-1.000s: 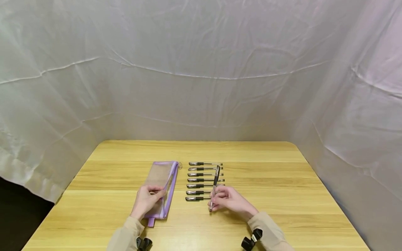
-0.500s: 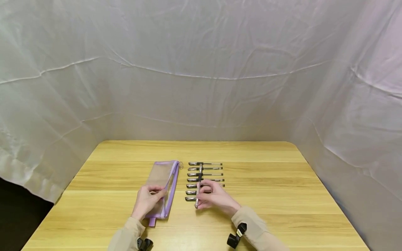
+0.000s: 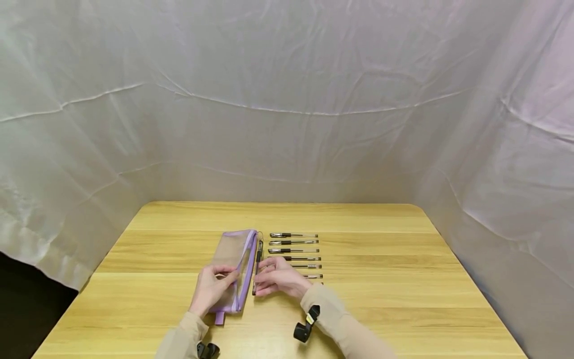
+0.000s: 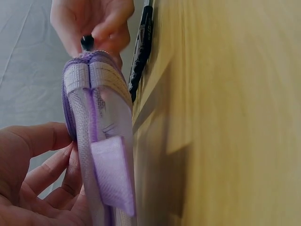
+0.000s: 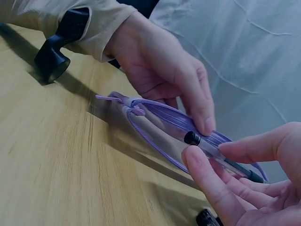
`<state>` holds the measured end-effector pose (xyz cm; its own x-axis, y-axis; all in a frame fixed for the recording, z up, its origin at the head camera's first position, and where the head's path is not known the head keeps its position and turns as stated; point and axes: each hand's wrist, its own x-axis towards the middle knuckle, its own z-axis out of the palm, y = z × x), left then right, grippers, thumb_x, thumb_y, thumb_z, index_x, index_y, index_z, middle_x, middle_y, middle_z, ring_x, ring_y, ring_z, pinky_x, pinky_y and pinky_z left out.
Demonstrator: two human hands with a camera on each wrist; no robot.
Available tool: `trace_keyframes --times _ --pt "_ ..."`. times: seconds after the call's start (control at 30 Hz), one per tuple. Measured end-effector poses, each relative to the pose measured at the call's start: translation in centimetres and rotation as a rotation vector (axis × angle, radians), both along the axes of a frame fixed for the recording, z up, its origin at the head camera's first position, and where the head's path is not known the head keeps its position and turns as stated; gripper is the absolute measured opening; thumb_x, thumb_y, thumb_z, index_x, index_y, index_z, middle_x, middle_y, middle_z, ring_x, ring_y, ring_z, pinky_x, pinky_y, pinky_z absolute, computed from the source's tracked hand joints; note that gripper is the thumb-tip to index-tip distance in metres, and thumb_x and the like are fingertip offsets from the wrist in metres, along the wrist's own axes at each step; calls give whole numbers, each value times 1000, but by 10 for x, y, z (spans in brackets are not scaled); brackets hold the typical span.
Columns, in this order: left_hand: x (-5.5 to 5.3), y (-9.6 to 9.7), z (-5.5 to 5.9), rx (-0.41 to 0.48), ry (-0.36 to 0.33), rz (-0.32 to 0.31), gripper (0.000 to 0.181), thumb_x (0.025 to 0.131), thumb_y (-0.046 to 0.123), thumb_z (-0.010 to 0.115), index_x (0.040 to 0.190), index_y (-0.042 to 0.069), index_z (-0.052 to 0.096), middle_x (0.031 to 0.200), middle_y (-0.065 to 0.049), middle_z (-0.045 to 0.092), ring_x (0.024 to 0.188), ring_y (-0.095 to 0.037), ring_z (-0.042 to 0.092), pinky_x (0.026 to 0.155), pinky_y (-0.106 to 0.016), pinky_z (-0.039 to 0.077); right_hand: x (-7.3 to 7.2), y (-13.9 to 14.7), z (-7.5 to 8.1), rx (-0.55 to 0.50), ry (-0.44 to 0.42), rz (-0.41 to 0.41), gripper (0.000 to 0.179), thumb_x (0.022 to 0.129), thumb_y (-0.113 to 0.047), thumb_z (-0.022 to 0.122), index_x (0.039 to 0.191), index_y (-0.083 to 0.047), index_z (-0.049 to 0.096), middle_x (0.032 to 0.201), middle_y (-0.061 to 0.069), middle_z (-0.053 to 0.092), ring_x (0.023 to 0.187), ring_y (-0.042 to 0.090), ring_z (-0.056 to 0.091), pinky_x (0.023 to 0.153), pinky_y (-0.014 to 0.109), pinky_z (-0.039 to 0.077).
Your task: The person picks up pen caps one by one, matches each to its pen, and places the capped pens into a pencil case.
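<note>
Under the left hand, which pinches its edge, lies a translucent mesh pouch with purple zip trim. Just beside the pouch, the right hand pinches a slim, clear-barrelled pen with a black grip; similar black-and-clear pens lie partly behind and beyond that hand.

Head view bright; wrist views dimmer, tabletop softly shadowed.

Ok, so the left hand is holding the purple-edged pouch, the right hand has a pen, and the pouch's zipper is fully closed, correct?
Not quite: the zipper is open, its two edges standing apart, as the right wrist view shows. The rest is right: the left hand holds the pouch and the right hand has a pen.
</note>
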<state>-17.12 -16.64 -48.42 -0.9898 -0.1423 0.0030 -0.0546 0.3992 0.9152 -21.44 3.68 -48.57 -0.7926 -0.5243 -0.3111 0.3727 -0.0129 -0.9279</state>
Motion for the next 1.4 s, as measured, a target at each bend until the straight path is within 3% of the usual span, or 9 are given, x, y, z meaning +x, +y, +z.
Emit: trace_keyframes --times 0.37,0.57,0.7,0.93,1.13,1.4 --pt "2 1 3 -26 41 -23 19 88 10 75 99 -6 75 92 -18 76 77 -15 69 63 -18 52 -5 -21 -2 32 19 -1 47 87 10 66 129 12 44 95 21 70 62 18 70 68 31 63" --pt "1 1 0 11 13 -10 16 88 6 74 99 -5 76 90 -15 76 72 -9 67 62 -18 53 -3 -18 -1 20 40 11 48 87 10 65 132 14 47 98 25 70 64 18 71 69 30 63" --pt "0 1 0 31 5 -5 14 87 5 74 98 -4 76 88 -14 75 69 -6 64 61 -18 52 1 -7 -3 42 92 1 46 87 8 66 130 14 51 88 19 70 62 17 70 64 27 62" --pt "1 1 -1 15 -3 -11 14 87 4 73 98 -4 75 86 -13 75 70 -7 63 63 -18 52 8 33 -7 154 273 -9 40 88 -2 69 125 11 59 89 15 70 57 12 64 52 24 57" --pt "0 0 -2 2 -5 -8 14 87 4 73 98 -4 76 86 -13 75 71 -8 62 63 -18 52 11 70 -14 299 422 -34 32 89 -8 71 118 5 66 90 8 65 49 7 52 40 18 43" --pt "0 0 -2 3 0 -10 15 86 5 74 99 -4 76 87 -13 75 73 -9 62 64 -18 51 10 106 -19 494 683 -53 18 86 -10 76 102 -1 74 84 6 66 68 1 55 60 17 50"
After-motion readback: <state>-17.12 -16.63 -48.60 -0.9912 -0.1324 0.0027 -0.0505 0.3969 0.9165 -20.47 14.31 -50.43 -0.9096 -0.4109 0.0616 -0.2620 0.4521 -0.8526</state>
